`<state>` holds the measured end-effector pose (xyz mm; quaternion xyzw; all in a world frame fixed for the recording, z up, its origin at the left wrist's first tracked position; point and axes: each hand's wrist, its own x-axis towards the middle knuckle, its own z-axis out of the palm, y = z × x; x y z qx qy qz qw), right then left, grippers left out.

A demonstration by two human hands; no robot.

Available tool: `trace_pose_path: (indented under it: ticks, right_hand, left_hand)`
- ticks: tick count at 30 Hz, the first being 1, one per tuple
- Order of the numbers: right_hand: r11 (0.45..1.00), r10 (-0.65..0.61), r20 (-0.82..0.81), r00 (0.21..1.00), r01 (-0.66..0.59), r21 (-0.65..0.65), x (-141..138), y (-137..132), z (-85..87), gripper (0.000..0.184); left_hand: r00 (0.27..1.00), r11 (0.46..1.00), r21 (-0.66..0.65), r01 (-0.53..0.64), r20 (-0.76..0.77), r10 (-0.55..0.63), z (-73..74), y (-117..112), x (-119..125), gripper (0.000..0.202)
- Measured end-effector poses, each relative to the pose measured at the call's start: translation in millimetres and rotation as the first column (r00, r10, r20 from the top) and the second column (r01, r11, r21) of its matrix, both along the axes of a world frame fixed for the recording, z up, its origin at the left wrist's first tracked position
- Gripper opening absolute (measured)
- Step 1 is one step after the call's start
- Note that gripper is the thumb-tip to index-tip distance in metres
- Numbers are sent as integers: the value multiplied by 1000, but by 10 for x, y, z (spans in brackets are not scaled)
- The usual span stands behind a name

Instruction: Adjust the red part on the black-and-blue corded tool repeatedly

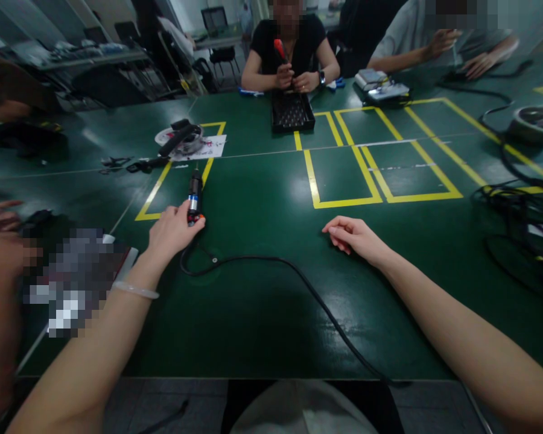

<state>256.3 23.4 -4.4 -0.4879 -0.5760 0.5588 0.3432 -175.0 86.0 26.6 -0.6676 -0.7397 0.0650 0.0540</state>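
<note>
Item: black cylindrical power screwdriver (194,194) with a blue-and-silver band and orange collar. It lies flat on the green bench (262,313), tip pointing away from the left hand (172,230).
Left hand: fingers and thumb closed round the tool's near, cable end.
Right hand (355,236): well apart to the right, loosely curled, palm down, holding nothing.
Black cable (276,260): runs between both hands to the bench edge.
Handling, judged: rigid, fairly heavy, smooth casing. Best gripped mid-barrel; the cable may drag.

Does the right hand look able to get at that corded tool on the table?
Probably yes. Only bare table lies between the empty right hand and the corded tool, though the left hand grips its near end.
</note>
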Motion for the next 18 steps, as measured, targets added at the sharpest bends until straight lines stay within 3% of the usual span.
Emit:
trace_pose_path:
  ticks: [5,9,18]
  right_hand:
    - [1000,2,-10,1000,-2,10,-5,6,-19,30]
    - [1000,5,-14,1000,-5,8,-8,10,-17,30]
    - [1000,16,-21,1000,-16,19,4,20,-78,32]
  left_hand:
    - [992,990,-60,-128,-4,128,-3,295,-520,64]
    - [983,981,-68,-183,-1,183,8,462,-762,62]
    - [977,976,-38,-213,-30,212,-14,568,-732,65]
